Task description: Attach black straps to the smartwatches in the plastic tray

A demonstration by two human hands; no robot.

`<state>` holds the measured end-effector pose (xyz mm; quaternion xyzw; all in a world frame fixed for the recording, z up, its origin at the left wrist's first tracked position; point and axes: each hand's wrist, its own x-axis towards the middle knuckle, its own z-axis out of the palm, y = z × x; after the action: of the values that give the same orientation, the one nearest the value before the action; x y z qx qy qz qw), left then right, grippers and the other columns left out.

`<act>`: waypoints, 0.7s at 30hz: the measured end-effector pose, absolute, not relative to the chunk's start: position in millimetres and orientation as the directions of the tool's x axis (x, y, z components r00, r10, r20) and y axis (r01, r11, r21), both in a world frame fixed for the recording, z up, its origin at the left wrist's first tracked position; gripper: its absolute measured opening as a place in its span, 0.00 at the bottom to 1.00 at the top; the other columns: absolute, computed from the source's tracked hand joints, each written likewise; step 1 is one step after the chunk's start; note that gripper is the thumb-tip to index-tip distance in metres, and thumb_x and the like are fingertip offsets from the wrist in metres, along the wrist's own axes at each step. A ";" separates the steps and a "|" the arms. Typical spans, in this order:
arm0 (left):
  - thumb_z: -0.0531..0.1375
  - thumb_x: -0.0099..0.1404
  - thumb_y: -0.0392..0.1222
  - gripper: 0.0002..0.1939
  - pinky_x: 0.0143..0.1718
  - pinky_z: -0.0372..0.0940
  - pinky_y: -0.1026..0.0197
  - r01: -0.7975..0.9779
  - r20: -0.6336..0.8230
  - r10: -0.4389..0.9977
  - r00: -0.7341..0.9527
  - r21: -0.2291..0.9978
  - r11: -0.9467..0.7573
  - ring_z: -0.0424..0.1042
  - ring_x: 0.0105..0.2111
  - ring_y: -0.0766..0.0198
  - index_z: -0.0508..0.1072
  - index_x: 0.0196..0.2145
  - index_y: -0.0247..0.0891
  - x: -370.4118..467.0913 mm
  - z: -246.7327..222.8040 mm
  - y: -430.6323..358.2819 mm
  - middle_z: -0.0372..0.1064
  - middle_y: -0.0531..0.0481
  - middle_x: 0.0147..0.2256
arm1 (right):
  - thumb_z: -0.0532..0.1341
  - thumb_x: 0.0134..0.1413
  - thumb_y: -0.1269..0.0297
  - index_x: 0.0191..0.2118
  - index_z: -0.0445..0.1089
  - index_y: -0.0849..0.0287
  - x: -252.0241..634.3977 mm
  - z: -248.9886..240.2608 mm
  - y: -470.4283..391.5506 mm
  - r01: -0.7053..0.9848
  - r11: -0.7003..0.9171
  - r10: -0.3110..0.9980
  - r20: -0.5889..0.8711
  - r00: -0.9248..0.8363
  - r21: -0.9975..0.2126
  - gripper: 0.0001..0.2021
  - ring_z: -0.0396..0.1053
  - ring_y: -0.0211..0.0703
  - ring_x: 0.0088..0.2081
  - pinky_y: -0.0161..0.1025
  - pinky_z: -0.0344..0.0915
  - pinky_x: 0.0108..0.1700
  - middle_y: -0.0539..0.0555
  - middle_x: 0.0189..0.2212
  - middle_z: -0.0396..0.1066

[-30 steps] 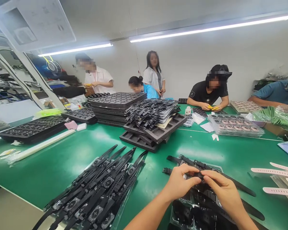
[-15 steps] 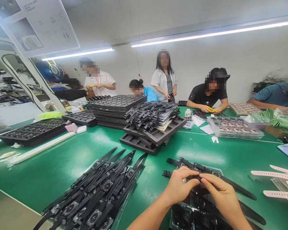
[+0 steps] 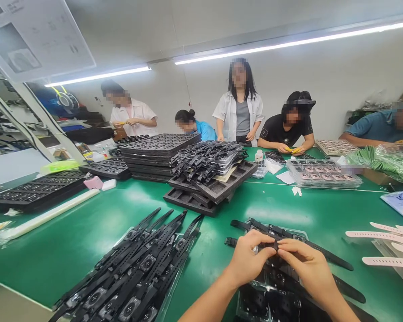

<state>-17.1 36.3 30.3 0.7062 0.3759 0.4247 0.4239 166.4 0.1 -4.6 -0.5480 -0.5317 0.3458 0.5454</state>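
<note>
My left hand (image 3: 250, 257) and my right hand (image 3: 304, 264) meet at lower right, thumbs and forefingers pinched on a small dark part of a black watch. Fingers cover most of that part. Beneath them, black-strapped watches (image 3: 278, 279) lie in a clear plastic tray (image 3: 243, 308). Left of my hands, another clear tray (image 3: 174, 288) is heaped with black watches (image 3: 147, 261), their sensor backs facing up.
Black foam trays (image 3: 154, 156) and a pile of watches (image 3: 208, 161) stand mid-table. Pale pink straps (image 3: 372, 235) lie at right. A white roll (image 3: 53, 214) is at left. Several people sit or stand across the green table (image 3: 121, 205).
The view has shifted slightly. The standing person in a white shirt across the table appears nearer and larger. My hands keep almost the same pinch.
</note>
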 end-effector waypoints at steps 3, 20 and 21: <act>0.68 0.56 0.32 0.15 0.46 0.68 0.57 0.163 0.220 0.888 0.405 0.938 -0.306 0.75 0.40 0.57 0.83 0.43 0.41 -17.5 33.1 34.8 0.80 0.48 0.37 | 0.70 0.48 0.46 0.33 0.82 0.53 167.0 2.2 -0.2 0.110 0.137 0.951 0.161 0.263 -0.984 0.16 0.76 0.51 0.34 0.41 0.75 0.38 0.55 0.31 0.80; 0.53 0.73 0.33 0.13 0.34 0.70 0.59 0.222 0.787 0.394 0.476 0.326 -0.919 0.71 0.32 0.61 0.77 0.45 0.38 -18.7 5.2 48.1 0.76 0.46 0.32 | 0.69 0.47 0.55 0.40 0.78 0.55 159.9 13.4 -4.6 0.148 -0.020 0.997 -0.009 0.080 -0.989 0.14 0.68 0.44 0.27 0.37 0.65 0.28 0.49 0.28 0.75; 0.52 0.73 0.31 0.14 0.35 0.71 0.58 0.235 0.789 0.356 0.501 0.272 -0.933 0.71 0.33 0.61 0.75 0.47 0.37 -18.5 5.4 47.6 0.76 0.45 0.33 | 0.70 0.45 0.57 0.39 0.78 0.54 160.6 13.4 -3.9 0.166 -0.007 0.996 0.008 0.092 -0.986 0.13 0.71 0.47 0.31 0.38 0.68 0.32 0.51 0.32 0.77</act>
<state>-18.5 47.6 5.4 0.8638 0.1708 0.4696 0.0644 160.6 -3.9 13.4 -0.5624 -0.5166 0.4328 0.4791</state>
